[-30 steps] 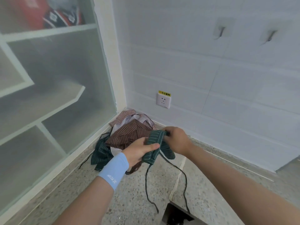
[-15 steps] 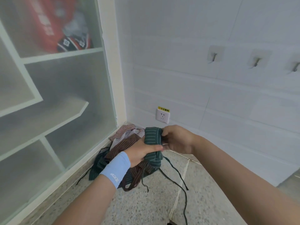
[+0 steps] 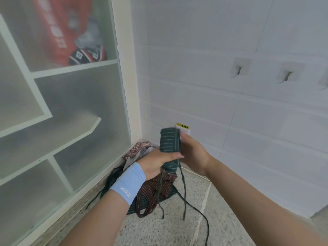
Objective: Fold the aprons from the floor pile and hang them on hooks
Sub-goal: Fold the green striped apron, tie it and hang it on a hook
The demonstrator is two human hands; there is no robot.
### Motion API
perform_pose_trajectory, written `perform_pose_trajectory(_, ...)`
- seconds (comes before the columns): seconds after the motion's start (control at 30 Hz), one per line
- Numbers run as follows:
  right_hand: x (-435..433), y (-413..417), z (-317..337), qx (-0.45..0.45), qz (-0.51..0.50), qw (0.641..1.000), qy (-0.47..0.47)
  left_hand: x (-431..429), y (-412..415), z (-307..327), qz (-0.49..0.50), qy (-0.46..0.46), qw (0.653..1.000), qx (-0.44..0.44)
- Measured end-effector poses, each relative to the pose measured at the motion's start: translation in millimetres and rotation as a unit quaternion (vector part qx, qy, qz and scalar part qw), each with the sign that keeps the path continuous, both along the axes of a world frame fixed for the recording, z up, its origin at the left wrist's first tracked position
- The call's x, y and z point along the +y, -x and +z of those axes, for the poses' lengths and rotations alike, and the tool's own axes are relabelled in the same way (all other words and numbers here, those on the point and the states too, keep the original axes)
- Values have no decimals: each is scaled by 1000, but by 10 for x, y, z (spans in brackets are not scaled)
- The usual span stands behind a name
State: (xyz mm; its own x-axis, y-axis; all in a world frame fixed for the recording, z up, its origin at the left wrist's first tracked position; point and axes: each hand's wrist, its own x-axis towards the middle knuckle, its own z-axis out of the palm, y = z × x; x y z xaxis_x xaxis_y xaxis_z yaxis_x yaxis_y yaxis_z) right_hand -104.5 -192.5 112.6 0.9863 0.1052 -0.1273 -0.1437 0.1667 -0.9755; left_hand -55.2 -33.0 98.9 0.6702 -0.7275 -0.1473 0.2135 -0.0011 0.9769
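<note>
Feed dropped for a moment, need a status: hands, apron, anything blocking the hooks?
Left hand and right hand both grip the green apron, folded small. Ties dangle loose. Wall hooks bare, nothing in the way. Pile on the floor below.

Before you, the speckled grey terrazzo floor [image 3: 159, 231] carries a crumpled pile of brown-striped, green-striped and checked cloth aprons [image 3: 154, 189], tucked into the corner, dark ties trailing outward.
</note>
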Motion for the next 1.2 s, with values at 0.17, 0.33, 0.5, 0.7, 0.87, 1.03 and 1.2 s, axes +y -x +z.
perform_pose_trajectory(0.17, -67, 52, -118, 78, 148, 981, 100, 177, -213, 152, -1, 8, 1000, 4)
perform_pose_trajectory(0.33, -113, 9, 8, 43, 104, 965, 235, 282, -350, 90, 27, -12, 999, 41)
perform_pose_trajectory(0.5, -157, 35, 89, 11, 98, 913, 396, 294, -375, 30, 27, -77, 997, 3)
perform_pose_trajectory(0.7, -72, 115, 380, -173, 139, 708, 670, 244, -385, -37, 62, -264, 947, -171)
perform_pose_trajectory(0.87, -12, 65, 433, -308, 118, 543, 772, 91, -292, 54, -16, -398, 860, -317)
perform_pose_trajectory(1.03, -93, -110, 387, -347, 45, 623, 699, -10, -8, 53, -57, -397, 825, -398)
perform_pose_trajectory(1.2, -217, -328, 164, -294, -35, 721, 626, -11, 127, -195, 8, -258, 918, -300)
